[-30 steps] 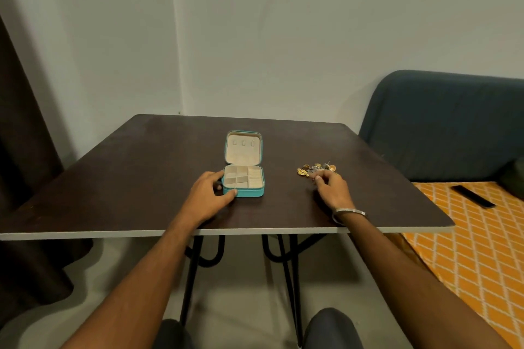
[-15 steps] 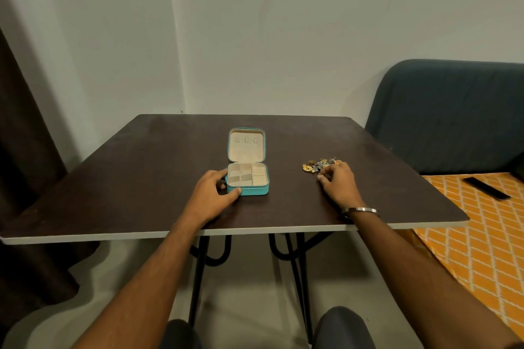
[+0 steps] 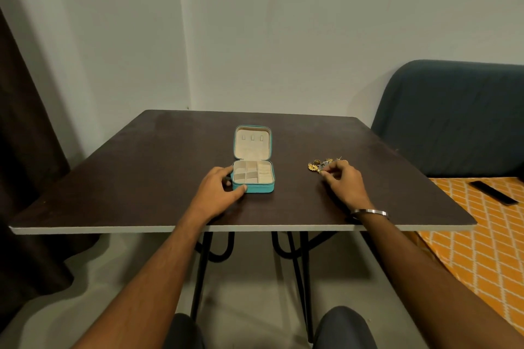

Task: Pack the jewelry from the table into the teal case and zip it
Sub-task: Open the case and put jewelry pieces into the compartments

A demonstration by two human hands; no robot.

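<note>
While the teal case point(image 3: 253, 176) sits open near the middle of the desk point(image 3: 141, 178), the left hand point(image 3: 219, 193) holds its near left corner, with the thumb on the front wall and the fingers curled along the left side. The lid stands up at 12 o'clock from the tray, and the little pockets in the tray look empty. The jewelry point(image 3: 323, 164) lies in a small gold heap at 3 o'clock from the case, well apart from it. A second ago the right hand point(image 3: 344, 181) lay flatter on the heap; now its fingertips have come together at the near edge of the heap, as if pinching one piece. It is too small to tell which piece. So the first pick seems to be starting, and nothing is packed yet.
</note>
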